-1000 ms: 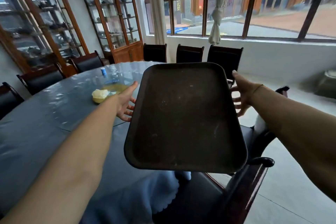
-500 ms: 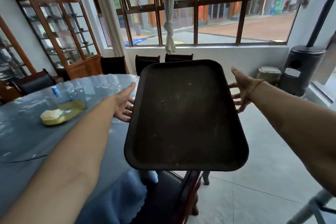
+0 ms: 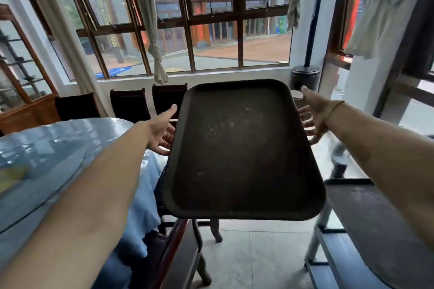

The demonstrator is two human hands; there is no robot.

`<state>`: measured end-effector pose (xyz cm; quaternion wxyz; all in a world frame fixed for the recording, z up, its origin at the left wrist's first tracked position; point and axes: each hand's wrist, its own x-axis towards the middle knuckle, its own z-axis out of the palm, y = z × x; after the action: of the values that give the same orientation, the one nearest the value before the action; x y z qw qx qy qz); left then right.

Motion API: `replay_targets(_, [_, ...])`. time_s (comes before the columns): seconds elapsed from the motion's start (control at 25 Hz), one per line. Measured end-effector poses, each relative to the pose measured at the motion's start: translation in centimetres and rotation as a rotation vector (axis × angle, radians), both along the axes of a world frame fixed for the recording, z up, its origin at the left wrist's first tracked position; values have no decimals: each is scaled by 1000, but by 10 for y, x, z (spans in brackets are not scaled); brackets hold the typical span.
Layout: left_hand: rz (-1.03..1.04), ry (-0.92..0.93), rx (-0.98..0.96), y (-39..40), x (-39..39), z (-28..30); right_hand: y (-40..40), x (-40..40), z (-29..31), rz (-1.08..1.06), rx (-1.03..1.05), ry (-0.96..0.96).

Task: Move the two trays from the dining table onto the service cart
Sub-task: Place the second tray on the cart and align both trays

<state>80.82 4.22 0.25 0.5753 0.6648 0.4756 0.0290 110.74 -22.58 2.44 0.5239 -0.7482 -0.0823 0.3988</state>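
I stand on pale grey floor tiles [image 3: 253, 258] between the round dining table under its blue cloth and clear plastic cover [image 3: 47, 155] on my left and the metal service cart with a dark top shelf [image 3: 375, 225] at lower right, facing a tall wood-framed window [image 3: 187, 30]. Across the street a shop sign reads "QUARRY" before the frame cuts it off. My left hand [image 3: 162, 130] and right hand [image 3: 313, 114] grip the long sides of the dark brown rectangular plastic tray [image 3: 242, 148], thumbs on the rim, held in the air clear of table and cart.

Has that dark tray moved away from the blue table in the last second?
Yes. The tray, held in both hands, has swung right, off the blue table and toward the cart.
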Motion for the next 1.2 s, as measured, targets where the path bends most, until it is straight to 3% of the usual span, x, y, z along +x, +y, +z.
replay_targets(0.6, [-553, 71, 19, -192, 273, -18, -316, 68, -26, -584, -3, 52])
replay_targets(0.88, [-893, 103, -39, -291, 380, -42, -427, 46, -42, -900, -23, 87])
replay_targets(1.2, [-1249, 140, -13, -402, 444, -61, -511, -22, -62, -1222, -16, 118])
